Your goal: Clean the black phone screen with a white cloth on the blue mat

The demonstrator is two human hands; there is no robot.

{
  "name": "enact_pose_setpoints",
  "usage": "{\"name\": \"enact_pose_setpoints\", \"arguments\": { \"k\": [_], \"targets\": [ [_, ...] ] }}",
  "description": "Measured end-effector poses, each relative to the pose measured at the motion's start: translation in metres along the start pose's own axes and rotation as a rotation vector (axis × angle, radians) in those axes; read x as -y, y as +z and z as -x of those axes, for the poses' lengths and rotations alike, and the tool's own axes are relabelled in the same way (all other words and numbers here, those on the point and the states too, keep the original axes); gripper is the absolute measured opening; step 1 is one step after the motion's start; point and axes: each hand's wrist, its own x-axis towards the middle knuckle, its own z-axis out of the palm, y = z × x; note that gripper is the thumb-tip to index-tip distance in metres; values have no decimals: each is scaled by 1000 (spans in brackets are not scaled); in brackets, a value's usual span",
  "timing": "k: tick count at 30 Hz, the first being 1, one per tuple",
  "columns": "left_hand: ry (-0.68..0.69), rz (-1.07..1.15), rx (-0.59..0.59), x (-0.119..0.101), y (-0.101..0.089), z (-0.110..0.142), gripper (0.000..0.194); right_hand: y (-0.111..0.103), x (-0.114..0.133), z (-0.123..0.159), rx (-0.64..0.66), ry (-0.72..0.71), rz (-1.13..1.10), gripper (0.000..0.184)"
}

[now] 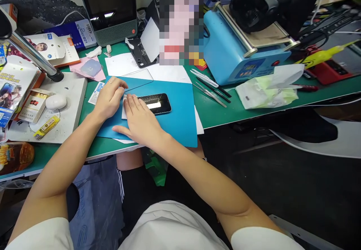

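Blue mat (182, 126) margin beside phone (158, 103)

The place looks like a small phone workshop: a cluttered green workbench (222, 115), with a blue mat (180, 128) beneath the left hand (111, 96) and right hand (142, 119) — and a phone (161, 102) at the latter. Slim hand tools (214, 90) lie right of the grip, a blue bench machine (222, 49) beyond them; a package marked LCD (76, 34) lies past the left hand.

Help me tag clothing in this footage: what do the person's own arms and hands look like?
The short sleeves are white. The left hand wears a thin ring; the right hand shows none. Both are gloveless.
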Motion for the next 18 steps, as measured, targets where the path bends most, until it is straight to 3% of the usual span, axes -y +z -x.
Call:
{"name": "enact_pose_setpoints", "arguments": {
  "k": [3, 6, 11, 13, 18],
  "targets": [
    [6, -28, 66, -2, -3, 1, 28, -9, -21, 5, 30, -22, -6, 100],
    [96, -59, 188, -4, -6, 2, 31, -22, -51, 16, 61, -15, 6, 99],
    [195, -114, 414, -6, -9, 3, 91, -36, -93, 36, 83, 41, 2, 100],
    [194, -133, 452, -6, -10, 3, 103, -38, -103, 43, 93, 63, -8, 100],
    [210, -144, 479, -4, -9, 1, 94, -42, -113, 64, 83, 49, -16, 95]
  ]
}}
